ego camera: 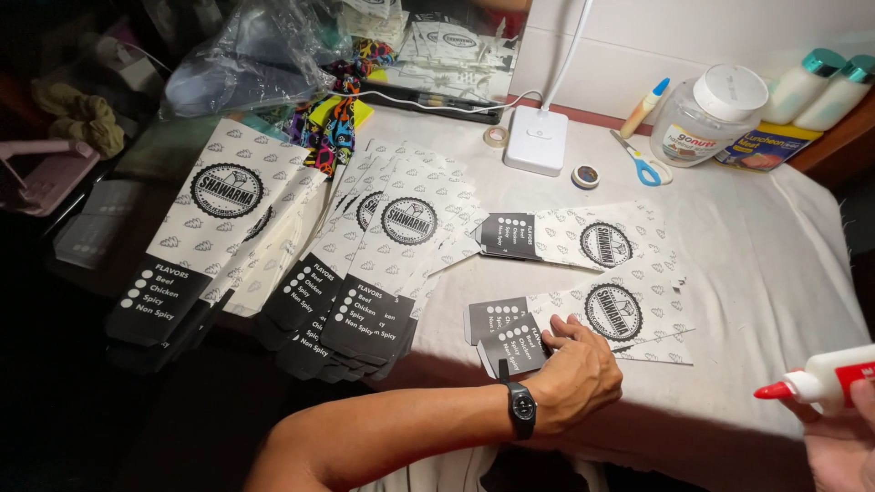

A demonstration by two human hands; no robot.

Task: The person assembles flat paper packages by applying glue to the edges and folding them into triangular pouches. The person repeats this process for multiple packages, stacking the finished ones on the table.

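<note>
Here, cloth-covered table (766, 264), room prob. dim

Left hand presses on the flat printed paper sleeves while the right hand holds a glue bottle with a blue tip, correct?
Not quite: the head view shows the glue bottle in the right hand has a red tip, not blue. The left hand does press on the flat printed paper sleeves.

Scissors (641, 160), lamp base (536, 140), jar (710, 115)

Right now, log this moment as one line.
left hand: pressing flat printed paper sleeve | right hand: holding glue bottle, red tip left | table: sleeve stacks, scissors
</note>
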